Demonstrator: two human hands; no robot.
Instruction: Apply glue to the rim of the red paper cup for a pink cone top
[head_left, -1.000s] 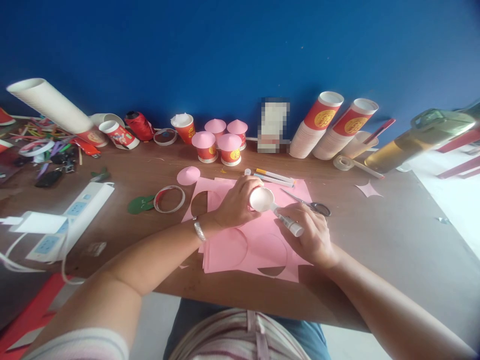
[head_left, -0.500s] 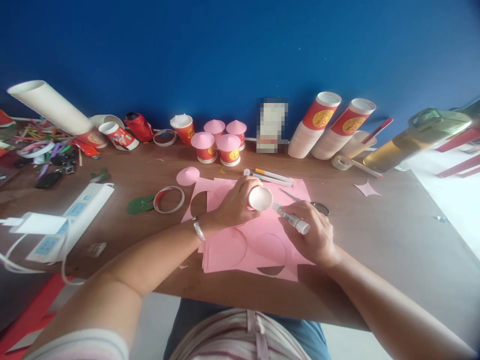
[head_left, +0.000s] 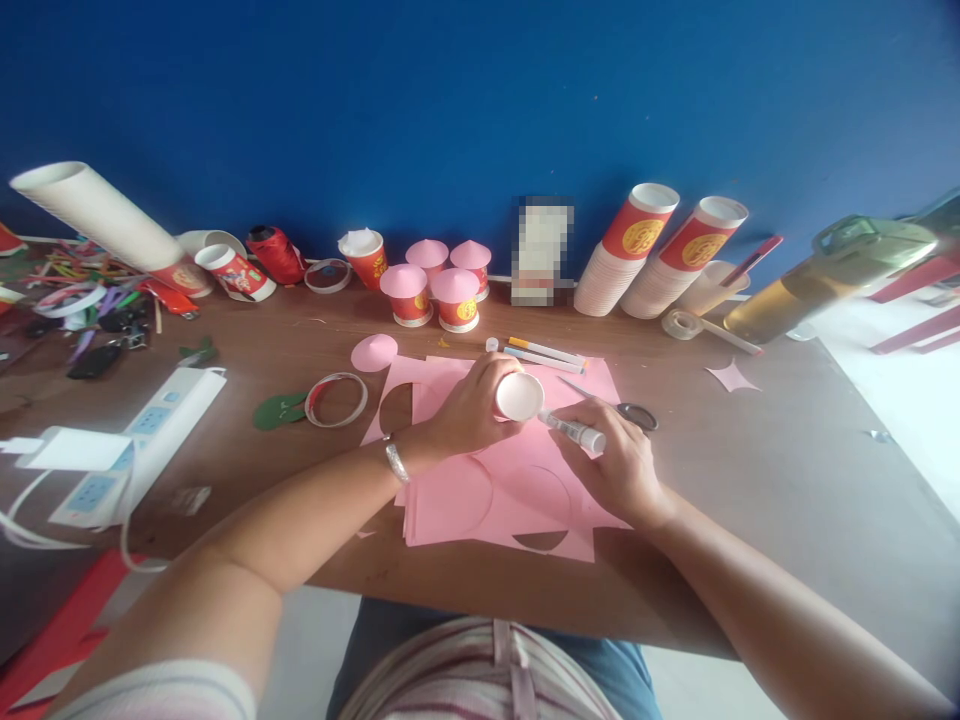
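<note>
My left hand (head_left: 480,405) is wrapped round a paper cup (head_left: 519,398), whose white open mouth faces me; most of its outside is hidden by the fingers. In my right hand (head_left: 619,455) is a translucent glue stick (head_left: 576,431) with a pale label. Its tip is at the right side of the cup's rim; whether they touch I cannot tell. Both hands are above a pile of pink paper sheets (head_left: 525,520) with drawn circles and cut-out round holes. Partly behind my right hand lie scissors (head_left: 639,416).
Red cups with pink cone tops (head_left: 459,300) stand near the wall, with a loose pink cone (head_left: 374,352) in front. Stacked paper cups (head_left: 626,250) lean at the back right. A tape roll (head_left: 337,400), power strip (head_left: 142,445), markers (head_left: 544,354) and bottle (head_left: 817,275) lie around.
My right hand has moved left with the glue stick, bringing its tip to the cup's rim. My left hand still holds the cup in about the same place.
</note>
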